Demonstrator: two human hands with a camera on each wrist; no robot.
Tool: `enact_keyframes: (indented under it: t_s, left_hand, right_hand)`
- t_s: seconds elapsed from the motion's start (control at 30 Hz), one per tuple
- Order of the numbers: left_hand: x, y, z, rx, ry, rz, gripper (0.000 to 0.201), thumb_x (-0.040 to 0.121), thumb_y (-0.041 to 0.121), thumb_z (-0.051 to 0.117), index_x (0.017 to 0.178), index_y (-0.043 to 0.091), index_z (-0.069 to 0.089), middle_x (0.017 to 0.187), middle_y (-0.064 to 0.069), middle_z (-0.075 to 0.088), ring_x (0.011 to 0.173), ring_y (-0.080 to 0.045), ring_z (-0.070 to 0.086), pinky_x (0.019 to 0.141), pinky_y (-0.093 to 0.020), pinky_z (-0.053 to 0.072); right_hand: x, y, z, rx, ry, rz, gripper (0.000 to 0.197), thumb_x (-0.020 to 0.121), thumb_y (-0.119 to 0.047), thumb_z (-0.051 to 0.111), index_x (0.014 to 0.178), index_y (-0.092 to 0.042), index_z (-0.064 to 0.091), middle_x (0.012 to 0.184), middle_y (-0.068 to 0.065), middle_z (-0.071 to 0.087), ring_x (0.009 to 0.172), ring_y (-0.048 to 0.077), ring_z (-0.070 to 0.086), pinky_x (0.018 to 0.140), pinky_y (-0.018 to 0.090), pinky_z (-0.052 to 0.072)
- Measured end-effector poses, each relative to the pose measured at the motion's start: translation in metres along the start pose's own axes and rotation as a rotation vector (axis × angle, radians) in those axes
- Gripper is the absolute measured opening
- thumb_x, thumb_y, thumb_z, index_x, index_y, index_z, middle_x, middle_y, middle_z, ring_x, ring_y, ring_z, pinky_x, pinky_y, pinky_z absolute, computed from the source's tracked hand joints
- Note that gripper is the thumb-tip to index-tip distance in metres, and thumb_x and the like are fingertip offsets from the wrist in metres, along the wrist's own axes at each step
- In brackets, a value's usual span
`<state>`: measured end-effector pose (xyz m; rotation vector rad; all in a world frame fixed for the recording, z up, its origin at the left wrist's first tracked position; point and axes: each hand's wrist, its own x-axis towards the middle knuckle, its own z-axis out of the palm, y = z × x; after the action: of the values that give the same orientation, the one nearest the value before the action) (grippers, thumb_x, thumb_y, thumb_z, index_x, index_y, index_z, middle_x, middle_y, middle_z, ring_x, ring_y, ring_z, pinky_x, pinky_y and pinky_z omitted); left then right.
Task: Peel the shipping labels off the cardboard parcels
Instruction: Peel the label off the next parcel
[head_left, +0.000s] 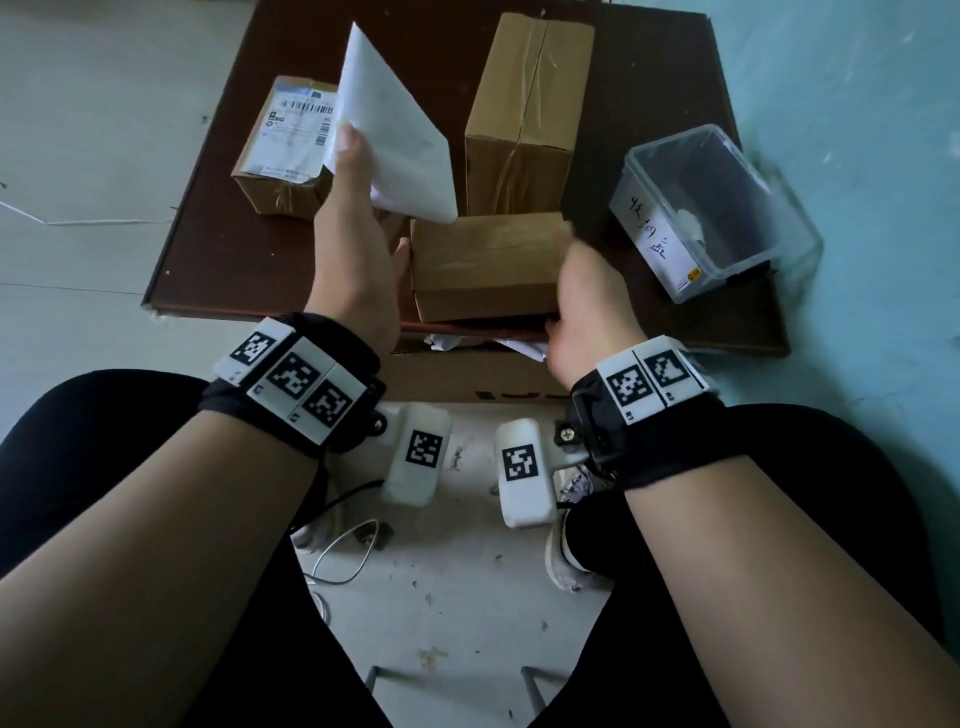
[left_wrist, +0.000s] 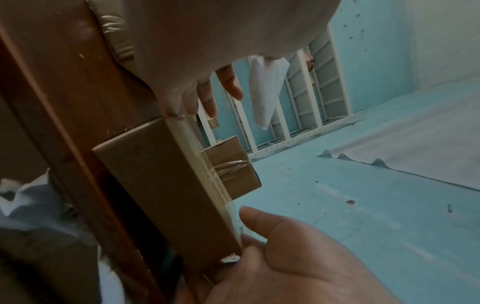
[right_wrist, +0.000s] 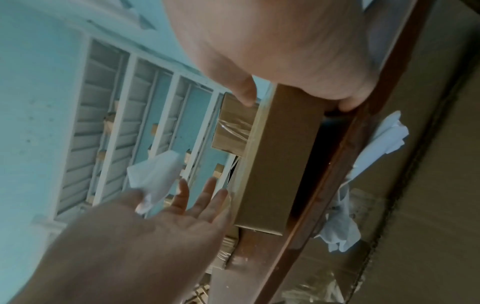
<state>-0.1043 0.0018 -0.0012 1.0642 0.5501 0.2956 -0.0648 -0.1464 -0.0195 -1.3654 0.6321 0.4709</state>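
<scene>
Pale floor, teal wall to the right; a dark brown tabletop (head_left: 218, 249) sits low in front of a seated person. Three cardboard parcels on it.

Near edge, centre: small parcel (head_left: 488, 265), top face bare. Right hand (head_left: 587, 306) grips its right end, thumb at the lower near corner, fingers curled over the far side. Left hand (head_left: 358, 249) pinches a peeled white label (head_left: 395, 140) between thumb and forefinger, lifted clear above the tabletop, blank side toward the head camera; the remaining fingers are straight, next to the parcel's left end.

Far left corner: labelled parcel (head_left: 288, 145), shipping label (head_left: 296, 130) with barcodes on its top face, partly hidden behind the lifted label. Far centre: tall parcel (head_left: 524, 114), taped along its top seam, no label showing.

Right edge: clear plastic bin (head_left: 717, 213) with a handwritten sticker; contents hard to make out.

The wrist views alone show white metal shelving (right_wrist: 124, 115) against the teal wall. The right wrist view shows the left palm open, spread fingers near the small parcel's end, and crumpled white paper (right_wrist: 381, 139) in a cardboard box below the near edge, barely visible from the head camera. Left wrist view: clear tape on the tall parcel's face.
</scene>
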Motion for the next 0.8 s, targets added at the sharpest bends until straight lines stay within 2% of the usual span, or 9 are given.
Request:
enact_keyframes:
  t_s: [0.1, 0.17, 0.23, 0.33, 0.4, 0.5, 0.57, 0.7, 0.8]
  left_hand:
    - [0.011, -0.008, 0.003, 0.112, 0.004, 0.036, 0.046, 0.110, 0.057, 0.037, 0.112, 0.019, 0.063, 0.119, -0.002, 0.075, 0.109, -0.011, 0.074, 0.095, -0.033, 0.059]
    - [0.018, -0.015, 0.004, 0.240, -0.004, 0.083, 0.061, 0.099, 0.072, 0.045, 0.101, 0.013, 0.062, 0.107, -0.003, 0.071, 0.097, -0.016, 0.069, 0.094, -0.042, 0.059]
    - [0.019, -0.020, 0.005, 0.365, 0.035, 0.161, 0.054, 0.097, 0.069, 0.054, 0.091, 0.016, 0.057, 0.089, -0.001, 0.060, 0.083, -0.011, 0.058, 0.079, -0.031, 0.053]
    - [0.013, -0.022, 0.009, 0.454, 0.066, 0.371, 0.035, 0.100, 0.050, 0.067, 0.084, 0.023, 0.050, 0.079, 0.009, 0.049, 0.067, 0.001, 0.045, 0.068, -0.015, 0.043]
    - [0.007, -0.020, 0.014, 0.481, 0.041, 0.495, 0.038, 0.096, 0.045, 0.073, 0.078, 0.026, 0.046, 0.072, 0.009, 0.048, 0.061, 0.001, 0.043, 0.063, -0.016, 0.040]
    - [0.003, -0.024, 0.022, 0.510, -0.004, 0.603, 0.040, 0.091, 0.045, 0.080, 0.078, 0.027, 0.046, 0.070, -0.009, 0.057, 0.059, -0.024, 0.059, 0.055, -0.029, 0.047]
    - [-0.001, -0.028, 0.032, 0.502, -0.039, 0.660, 0.040, 0.089, 0.041, 0.083, 0.082, 0.021, 0.050, 0.076, -0.016, 0.065, 0.062, -0.029, 0.068, 0.053, -0.035, 0.054]
    - [-0.004, -0.035, 0.055, 0.451, -0.088, 0.663, 0.034, 0.087, 0.029, 0.087, 0.090, 0.006, 0.063, 0.085, -0.004, 0.071, 0.074, -0.010, 0.071, 0.067, -0.030, 0.060]
    - [0.000, -0.046, 0.074, 0.346, -0.152, 0.553, 0.034, 0.087, 0.020, 0.087, 0.097, -0.006, 0.068, 0.091, -0.014, 0.076, 0.083, -0.024, 0.077, 0.076, -0.043, 0.065]
  right_hand:
    - [0.001, 0.004, 0.004, -0.048, 0.016, -0.060, 0.023, 0.111, -0.004, 0.051, 0.117, -0.014, 0.070, 0.113, 0.008, 0.070, 0.126, 0.037, 0.065, 0.118, 0.059, 0.050]
    - [0.003, 0.007, 0.004, -0.070, 0.025, -0.080, 0.039, 0.108, 0.001, 0.054, 0.139, -0.017, 0.067, 0.125, 0.005, 0.068, 0.127, 0.032, 0.063, 0.117, 0.059, 0.051]
    - [0.007, 0.008, 0.003, -0.067, 0.066, -0.076, 0.058, 0.105, -0.003, 0.059, 0.158, -0.027, 0.054, 0.153, 0.008, 0.054, 0.132, 0.032, 0.058, 0.114, 0.061, 0.053]
    - [0.004, 0.005, 0.000, -0.052, 0.141, -0.111, 0.053, 0.103, -0.010, 0.064, 0.150, -0.031, 0.057, 0.158, 0.008, 0.048, 0.136, 0.030, 0.053, 0.096, 0.050, 0.058]
    - [-0.003, -0.002, -0.002, -0.024, 0.119, -0.201, 0.034, 0.103, -0.008, 0.062, 0.134, -0.021, 0.068, 0.142, 0.008, 0.062, 0.117, 0.020, 0.061, 0.075, 0.034, 0.050]
    - [-0.017, -0.013, -0.004, 0.081, 0.008, -0.330, 0.011, 0.105, -0.011, 0.063, 0.106, -0.011, 0.074, 0.098, 0.007, 0.071, 0.079, 0.012, 0.060, 0.071, 0.027, 0.050]
    - [-0.024, -0.016, -0.005, 0.156, -0.067, -0.430, 0.014, 0.106, -0.012, 0.064, 0.095, -0.010, 0.072, 0.089, 0.009, 0.070, 0.069, 0.010, 0.058, 0.063, 0.023, 0.049]
    - [-0.027, -0.019, -0.011, 0.231, -0.086, -0.534, 0.018, 0.106, -0.013, 0.064, 0.094, -0.009, 0.077, 0.093, 0.012, 0.080, 0.087, 0.019, 0.074, 0.078, 0.032, 0.055]
    - [-0.023, -0.029, -0.021, 0.355, -0.064, -0.497, 0.020, 0.103, -0.009, 0.063, 0.094, -0.010, 0.081, 0.103, 0.016, 0.083, 0.103, 0.028, 0.078, 0.090, 0.040, 0.060]
